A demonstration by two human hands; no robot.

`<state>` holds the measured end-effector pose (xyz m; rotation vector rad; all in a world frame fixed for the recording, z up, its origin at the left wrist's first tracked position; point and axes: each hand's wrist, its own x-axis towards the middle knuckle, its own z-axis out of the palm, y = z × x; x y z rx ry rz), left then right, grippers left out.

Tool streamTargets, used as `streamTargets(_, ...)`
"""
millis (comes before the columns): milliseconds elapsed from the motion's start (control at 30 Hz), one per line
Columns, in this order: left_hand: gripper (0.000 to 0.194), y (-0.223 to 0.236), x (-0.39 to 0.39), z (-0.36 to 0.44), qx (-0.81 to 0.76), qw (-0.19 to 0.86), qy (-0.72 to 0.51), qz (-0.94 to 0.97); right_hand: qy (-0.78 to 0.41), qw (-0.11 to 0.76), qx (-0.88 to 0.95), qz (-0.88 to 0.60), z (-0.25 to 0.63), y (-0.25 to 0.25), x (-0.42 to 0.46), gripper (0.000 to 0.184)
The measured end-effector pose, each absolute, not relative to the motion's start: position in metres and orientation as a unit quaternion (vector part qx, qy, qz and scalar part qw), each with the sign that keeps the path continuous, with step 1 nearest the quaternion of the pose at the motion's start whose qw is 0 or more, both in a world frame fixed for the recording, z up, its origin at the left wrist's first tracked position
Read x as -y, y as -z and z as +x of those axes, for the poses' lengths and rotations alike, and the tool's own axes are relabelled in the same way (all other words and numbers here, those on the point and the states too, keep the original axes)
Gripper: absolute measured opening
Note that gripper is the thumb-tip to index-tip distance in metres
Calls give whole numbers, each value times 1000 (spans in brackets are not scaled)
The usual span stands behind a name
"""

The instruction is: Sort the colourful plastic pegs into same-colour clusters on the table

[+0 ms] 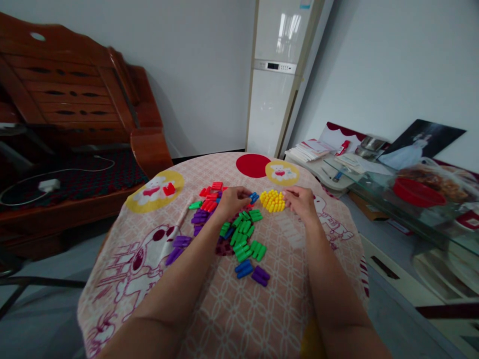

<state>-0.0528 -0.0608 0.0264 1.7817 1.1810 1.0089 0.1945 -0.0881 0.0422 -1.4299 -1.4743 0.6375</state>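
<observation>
My left hand has its fingers closed at a small blue plastic block, left of the yellow pieces. My right hand pinches the right edge of a cluster of joined yellow plastic blocks, which rests on or just over the cloth; I cannot tell which. Under and beside my left forearm lie several green blocks, purple blocks and red blocks, partly hidden by the arm. Nearer to me are a loose blue block and a purple block.
A patterned cloth covers the round table. One red block lies apart at the left. A wooden bench stands at left, a white floor-standing air conditioner behind. At right is a glass shelf with papers and a red bowl.
</observation>
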Motion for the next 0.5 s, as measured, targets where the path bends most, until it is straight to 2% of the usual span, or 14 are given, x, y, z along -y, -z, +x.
streamTargets(67, 26, -31, 66, -44, -393, 473, -405, 677, -331, 455, 632, -532, 180, -45, 91, 41)
streamTargets(133, 27, -33, 73, -36, -354, 509, -411, 668, -368, 441, 650, -498, 169, -47, 95, 39)
streamTargets(367, 24, -34, 80, -29, -342, 480, -419, 691, -412, 402, 663, -480, 167, -53, 99, 26)
streamTargets(500, 25, -33, 75, -34, -353, 472, -429, 685, -329, 442, 616, -562, 203, -60, 100, 26)
